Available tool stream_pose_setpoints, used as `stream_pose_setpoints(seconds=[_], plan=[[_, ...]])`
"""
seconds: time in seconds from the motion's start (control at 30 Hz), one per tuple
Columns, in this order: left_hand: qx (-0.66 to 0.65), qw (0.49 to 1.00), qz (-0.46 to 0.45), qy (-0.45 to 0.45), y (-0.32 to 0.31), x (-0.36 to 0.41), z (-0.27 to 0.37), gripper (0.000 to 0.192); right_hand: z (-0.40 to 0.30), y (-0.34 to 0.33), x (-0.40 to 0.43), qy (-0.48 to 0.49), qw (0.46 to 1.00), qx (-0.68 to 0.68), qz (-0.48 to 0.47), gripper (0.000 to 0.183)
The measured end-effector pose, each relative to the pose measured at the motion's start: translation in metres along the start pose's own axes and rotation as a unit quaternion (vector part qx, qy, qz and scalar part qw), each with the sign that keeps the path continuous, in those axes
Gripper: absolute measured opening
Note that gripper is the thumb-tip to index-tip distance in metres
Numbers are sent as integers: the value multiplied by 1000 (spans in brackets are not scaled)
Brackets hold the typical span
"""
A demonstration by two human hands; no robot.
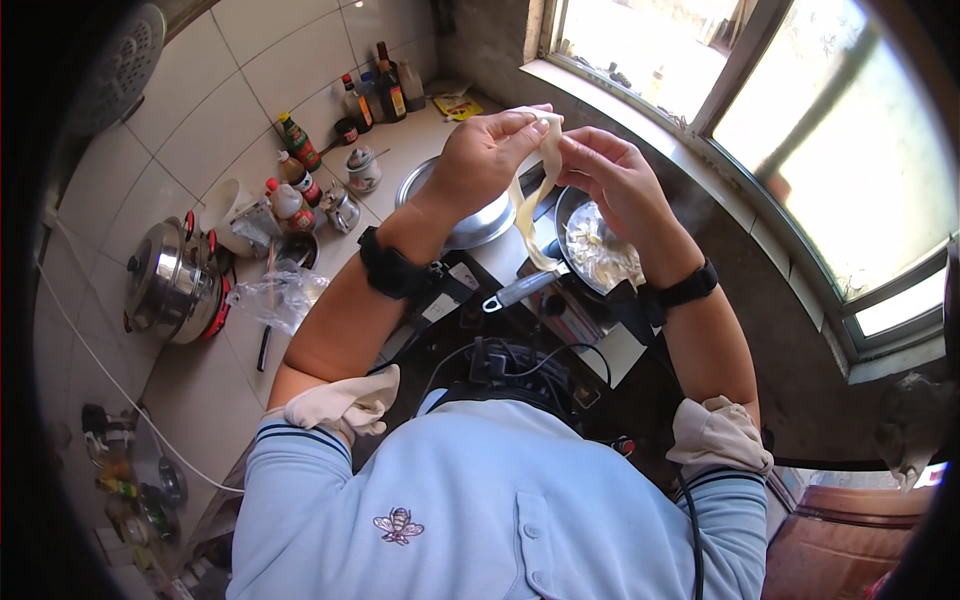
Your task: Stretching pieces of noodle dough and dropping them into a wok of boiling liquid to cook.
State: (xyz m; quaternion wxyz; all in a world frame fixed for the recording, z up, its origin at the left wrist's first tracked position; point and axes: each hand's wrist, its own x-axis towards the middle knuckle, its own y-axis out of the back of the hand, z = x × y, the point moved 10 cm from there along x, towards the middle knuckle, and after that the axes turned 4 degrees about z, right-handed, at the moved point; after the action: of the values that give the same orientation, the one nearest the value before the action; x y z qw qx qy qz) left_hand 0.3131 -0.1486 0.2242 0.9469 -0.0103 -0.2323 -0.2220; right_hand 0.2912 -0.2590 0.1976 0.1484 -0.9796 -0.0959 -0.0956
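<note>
A long, pale strip of noodle dough (527, 212) is draped from my left hand (484, 161), which pinches its upper end. My right hand (619, 176) grips the same strip just to the right, between thumb and fingers. The strip's lower part dangles in front of a frying pan (561, 214), down near its handle (525, 289). Pale pieces of dough (596, 244) lie in liquid inside the pan, partly covered by my right hand and wrist. Behind my left wrist is a round, shiny metal vessel or lid (491, 221), partly hidden.
Sauce bottles (298, 142) and lidded jars (364, 171) line the tiled wall. A steel pot (176, 281) stands at left, near a clear plastic bag (281, 296). The window ledge (645, 105) runs along the right. Cables (555, 360) hang at my waist.
</note>
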Motion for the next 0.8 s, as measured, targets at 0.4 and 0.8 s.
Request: stream_pose_setpoints(seconds=[0.4,0.8], plan=[[246,951,68,-177,42,-4,39,50,-19,-11,-10,25,997,-49,-54,12],[188,966,-32,-174,18,-23,72,33,-27,-53,7,78,989,-107,-65,34]])
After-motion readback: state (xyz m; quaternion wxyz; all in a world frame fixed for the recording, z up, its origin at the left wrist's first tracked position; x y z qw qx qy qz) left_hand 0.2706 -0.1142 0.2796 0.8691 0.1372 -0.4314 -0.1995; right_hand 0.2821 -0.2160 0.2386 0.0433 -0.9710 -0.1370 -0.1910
